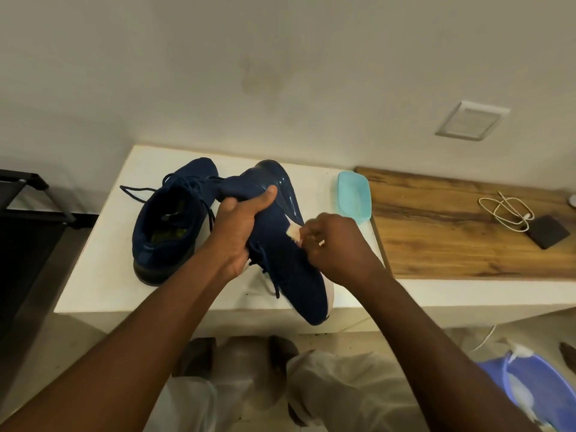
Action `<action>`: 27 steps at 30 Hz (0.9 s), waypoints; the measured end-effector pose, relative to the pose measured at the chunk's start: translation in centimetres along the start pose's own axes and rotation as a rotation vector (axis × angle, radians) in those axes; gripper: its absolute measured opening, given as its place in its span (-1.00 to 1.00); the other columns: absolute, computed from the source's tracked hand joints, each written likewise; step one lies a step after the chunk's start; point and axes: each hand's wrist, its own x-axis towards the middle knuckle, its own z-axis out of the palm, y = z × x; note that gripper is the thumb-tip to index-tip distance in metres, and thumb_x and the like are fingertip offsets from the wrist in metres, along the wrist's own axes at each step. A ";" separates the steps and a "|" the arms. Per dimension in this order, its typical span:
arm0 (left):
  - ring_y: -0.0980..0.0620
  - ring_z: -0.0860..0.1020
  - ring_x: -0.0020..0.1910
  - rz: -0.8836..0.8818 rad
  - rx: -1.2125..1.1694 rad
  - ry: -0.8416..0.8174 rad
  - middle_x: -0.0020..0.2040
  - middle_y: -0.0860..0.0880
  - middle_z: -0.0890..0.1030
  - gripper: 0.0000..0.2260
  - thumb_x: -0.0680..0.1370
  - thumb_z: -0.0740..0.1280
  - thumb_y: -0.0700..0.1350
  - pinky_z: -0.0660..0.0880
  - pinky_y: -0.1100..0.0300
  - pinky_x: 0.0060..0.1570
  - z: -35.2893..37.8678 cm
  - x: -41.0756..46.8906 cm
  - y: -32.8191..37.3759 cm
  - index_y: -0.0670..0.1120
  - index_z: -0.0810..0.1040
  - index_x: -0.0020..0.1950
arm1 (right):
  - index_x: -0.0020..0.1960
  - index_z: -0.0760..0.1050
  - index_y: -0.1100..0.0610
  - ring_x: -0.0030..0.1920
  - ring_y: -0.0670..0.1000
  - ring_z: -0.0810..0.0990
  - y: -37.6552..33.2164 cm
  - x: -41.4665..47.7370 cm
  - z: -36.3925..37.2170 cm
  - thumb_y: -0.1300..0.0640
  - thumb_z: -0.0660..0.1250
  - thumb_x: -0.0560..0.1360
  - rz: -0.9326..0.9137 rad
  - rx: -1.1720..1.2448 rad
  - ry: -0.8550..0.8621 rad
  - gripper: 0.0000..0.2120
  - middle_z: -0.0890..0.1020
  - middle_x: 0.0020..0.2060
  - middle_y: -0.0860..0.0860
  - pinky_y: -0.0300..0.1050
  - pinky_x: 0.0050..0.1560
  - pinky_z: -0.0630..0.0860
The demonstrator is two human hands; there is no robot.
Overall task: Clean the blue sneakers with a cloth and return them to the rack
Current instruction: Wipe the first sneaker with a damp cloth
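Observation:
My left hand (240, 227) grips one blue sneaker (288, 260) by its heel end, holding it tilted above the white table (93, 275), toe pointing toward me. Against the side of that sneaker, near its glossy blue heel, my right hand (335, 244) presses a small white cloth (293, 230). The cloth is mostly hidden in my fingers. The other blue sneaker (170, 219) stands on the table to the left, opening up, laces loose.
A light blue dish (354, 196) sits on the table's right edge. A wooden top (452, 241) to the right carries a white cable (506, 213) and a dark flat device (548, 231). A black rack (28, 194) stands left. A blue basin (536, 391) is on the floor.

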 end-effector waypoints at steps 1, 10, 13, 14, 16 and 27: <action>-0.05 0.71 0.07 0.013 0.006 0.001 0.10 -0.06 0.73 -0.63 0.51 0.50 -0.05 0.65 0.00 -0.02 -0.1 0.0 0.0 -0.08 0.59 0.29 | 0.02 0.67 0.13 -0.05 -0.02 0.58 0.6 -0.4 -0.3 0.21 0.40 0.50 0.033 -0.013 -0.065 -0.88 0.65 -0.02 0.00 -0.20 -0.01 0.51; -0.07 0.69 0.13 0.028 0.002 -0.043 0.14 -0.07 0.72 -0.67 0.55 0.47 -0.08 0.60 -0.13 0.19 -0.5 0.7 -0.4 -0.08 0.59 0.31 | -0.05 0.64 0.06 -0.17 -0.14 0.54 1.3 0.6 0.6 0.16 0.37 0.54 0.040 0.165 0.137 -0.93 0.62 -0.12 -0.10 -0.48 -0.14 0.39; -0.11 0.68 0.14 0.050 0.017 -0.068 0.17 -0.13 0.70 -0.66 0.58 0.44 -0.09 0.59 -0.15 0.21 -0.3 0.8 -0.7 -0.13 0.56 0.34 | 0.03 0.63 0.10 -0.09 -0.09 0.57 0.3 2.5 1.5 0.20 0.33 0.56 -0.055 0.212 0.243 -0.88 0.63 -0.05 -0.02 -0.27 -0.02 0.50; -0.11 0.68 0.15 0.050 0.012 -0.054 0.17 -0.12 0.70 -0.65 0.58 0.44 -0.08 0.58 -0.15 0.21 -0.4 0.8 -0.8 -0.12 0.55 0.35 | 0.01 0.63 0.09 -0.08 -0.08 0.58 0.2 2.6 1.5 0.20 0.33 0.56 -0.050 0.200 0.217 -0.88 0.63 -0.05 -0.02 -0.22 -0.01 0.52; -0.08 0.68 0.16 0.050 0.001 -0.022 0.17 -0.08 0.70 -0.65 0.58 0.44 -0.05 0.57 -0.15 0.22 -0.6 0.8 -0.9 -0.08 0.56 0.34 | -0.05 0.65 0.08 -0.11 -0.06 0.59 0.8 2.0 1.0 0.20 0.36 0.53 -0.005 0.128 0.091 -0.90 0.64 -0.12 -0.06 -0.21 -0.03 0.53; -0.02 0.71 0.08 0.076 0.023 -0.030 0.11 -0.05 0.73 -0.73 0.61 0.39 -0.11 0.66 0.03 0.04 0.4 0.4 -0.8 -0.10 0.57 0.31 | 0.03 0.66 0.12 -0.12 -0.10 0.56 0.6 1.9 1.4 0.22 0.33 0.56 -0.083 0.146 0.242 -0.86 0.65 -0.08 0.00 -0.32 -0.05 0.48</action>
